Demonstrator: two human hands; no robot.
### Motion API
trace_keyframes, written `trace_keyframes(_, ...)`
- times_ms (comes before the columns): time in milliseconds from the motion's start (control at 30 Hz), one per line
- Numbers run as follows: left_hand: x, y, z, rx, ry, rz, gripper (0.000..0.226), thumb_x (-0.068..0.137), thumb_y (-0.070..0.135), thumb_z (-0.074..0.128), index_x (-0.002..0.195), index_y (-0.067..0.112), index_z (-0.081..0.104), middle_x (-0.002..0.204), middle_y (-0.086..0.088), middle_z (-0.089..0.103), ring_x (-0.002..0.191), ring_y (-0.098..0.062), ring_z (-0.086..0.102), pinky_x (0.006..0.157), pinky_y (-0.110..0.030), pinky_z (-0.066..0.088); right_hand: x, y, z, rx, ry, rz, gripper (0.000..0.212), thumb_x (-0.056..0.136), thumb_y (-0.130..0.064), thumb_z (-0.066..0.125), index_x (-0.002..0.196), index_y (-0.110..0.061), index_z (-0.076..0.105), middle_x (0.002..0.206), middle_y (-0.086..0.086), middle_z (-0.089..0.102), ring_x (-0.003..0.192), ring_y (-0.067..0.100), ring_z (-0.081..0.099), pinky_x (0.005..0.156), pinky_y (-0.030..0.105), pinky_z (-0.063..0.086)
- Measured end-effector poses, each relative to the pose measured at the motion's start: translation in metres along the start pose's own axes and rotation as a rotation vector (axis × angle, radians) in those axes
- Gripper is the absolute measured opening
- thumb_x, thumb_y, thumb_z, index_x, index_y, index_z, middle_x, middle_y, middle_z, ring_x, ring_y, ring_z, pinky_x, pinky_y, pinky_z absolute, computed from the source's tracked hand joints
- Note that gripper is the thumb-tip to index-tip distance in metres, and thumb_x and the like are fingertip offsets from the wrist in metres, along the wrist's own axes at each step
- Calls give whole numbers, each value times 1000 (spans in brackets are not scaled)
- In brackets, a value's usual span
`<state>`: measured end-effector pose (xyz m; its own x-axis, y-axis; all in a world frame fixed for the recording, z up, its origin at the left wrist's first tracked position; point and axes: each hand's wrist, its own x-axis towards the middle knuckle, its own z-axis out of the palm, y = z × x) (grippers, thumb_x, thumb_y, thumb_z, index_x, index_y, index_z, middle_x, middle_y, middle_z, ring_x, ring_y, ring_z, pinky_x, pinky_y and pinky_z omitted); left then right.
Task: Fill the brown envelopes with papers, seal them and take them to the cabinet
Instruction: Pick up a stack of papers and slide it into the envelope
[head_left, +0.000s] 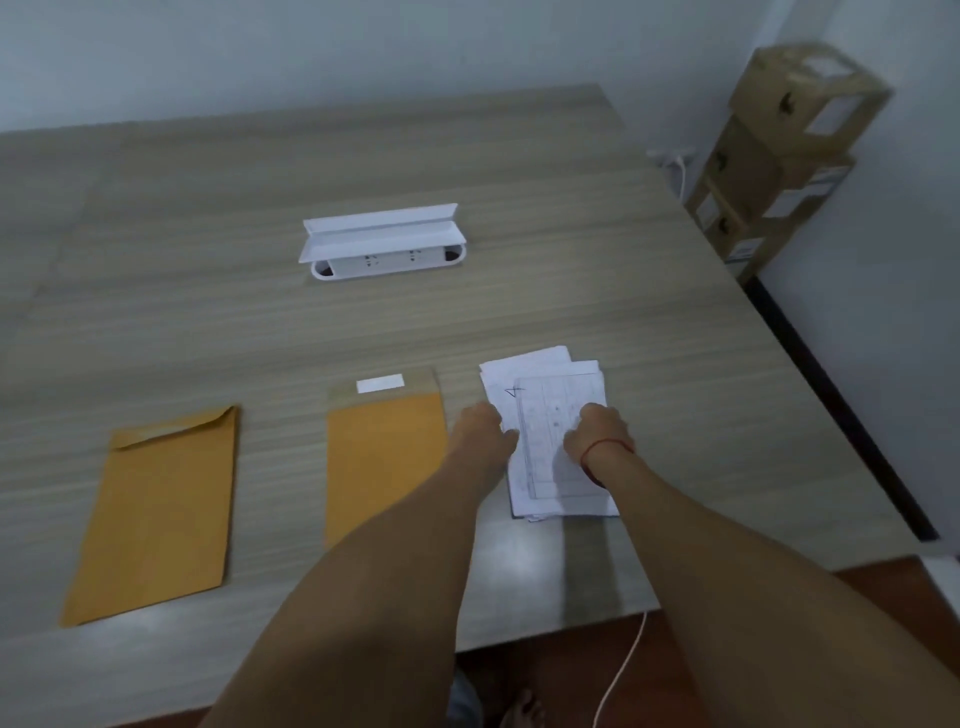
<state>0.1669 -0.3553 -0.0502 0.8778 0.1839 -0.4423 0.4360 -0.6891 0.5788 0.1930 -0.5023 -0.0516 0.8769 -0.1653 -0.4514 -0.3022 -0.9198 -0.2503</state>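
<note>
Head view: two brown envelopes, one paper stack.

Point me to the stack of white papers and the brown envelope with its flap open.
Stack of white printed papers (545, 395): head view, upper sheet.
Brown envelope with open flap (387, 447): head view, body centre.
</note>
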Motion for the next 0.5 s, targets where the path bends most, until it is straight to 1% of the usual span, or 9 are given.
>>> trace_keyframes(33, -1, 2, 6, -17, 0, -5, 37, 86, 25, 68, 113, 3, 57, 109, -8, 58, 91, -16, 55, 76, -26, 45, 0, 8, 2, 8, 3, 7, 30, 90, -20, 56, 117, -7, 57, 128, 15, 50, 116, 31, 53, 93, 37, 47)
trace_keyframes(100, -3, 6, 14, -43, 10, -30, 39, 85, 21, 70, 115, 0, 56, 106, -7, 56, 86, -13, 50, 71, -23, 42, 0, 18, 4, 21, 19, 22, 34, 90, -20, 56, 121, -7, 55, 131, 15, 46, 119, 30, 50, 96, 38, 47)
trace_keyframes(167, -4, 8, 19, -73, 20, -60, 45, 83, 21, 73, 118, 1, 53, 112, -7, 55, 93, -16, 53, 73, -23, 42, 0, 24, 6, 51, 51, 55, 38, 90, -23, 59, 124, -8, 53, 132, 14, 45, 121, 30, 49, 96, 39, 46)
trace_keyframes(200, -5, 8, 20, -84, 21, -73, 50, 82, 23, 74, 120, 1, 51, 118, -8, 54, 100, -19, 55, 76, -24, 44, -1, 27, 7, 76, 57, 78, 41, 90, -24, 61, 126, -8, 52, 132, 14, 45, 122, 30, 49, 96, 39, 47)
trace_keyframes(267, -8, 9, 23, -94, 22, -85, 60, 78, 26, 77, 125, 3, 47, 127, -10, 50, 112, -23, 54, 83, -27, 45, -1, 30, 8, 147, 53, 110, 46, 87, -25, 65, 127, -7, 50, 131, 15, 46, 121, 31, 50, 96, 40, 48)
trace_keyframes(367, -9, 8, 27, -111, 22, -111, 65, 75, 24, 80, 126, 5, 45, 129, -11, 46, 113, -24, 53, 83, -27, 45, 0, 30, 8, 266, 65, 181, 46, 82, -21, 70, 123, -7, 54, 129, 16, 50, 118, 33, 53, 95, 42, 51)
trace_keyframes(433, -10, 8, 29, -100, 33, -119, 64, 73, 23, 81, 123, 5, 45, 127, -11, 48, 111, -25, 54, 82, -28, 46, -1, 29, 8, 296, 82, 202, 44, 80, -20, 70, 120, -7, 57, 128, 15, 51, 115, 33, 55, 93, 42, 52)
trace_keyframes(500, -10, 8, 30, -90, 46, -126, 63, 72, 23, 82, 121, 5, 47, 125, -11, 50, 110, -26, 56, 84, -31, 49, -2, 28, 9, 315, 86, 213, 44, 81, -20, 70, 121, -8, 57, 128, 15, 49, 116, 33, 54, 93, 41, 52)
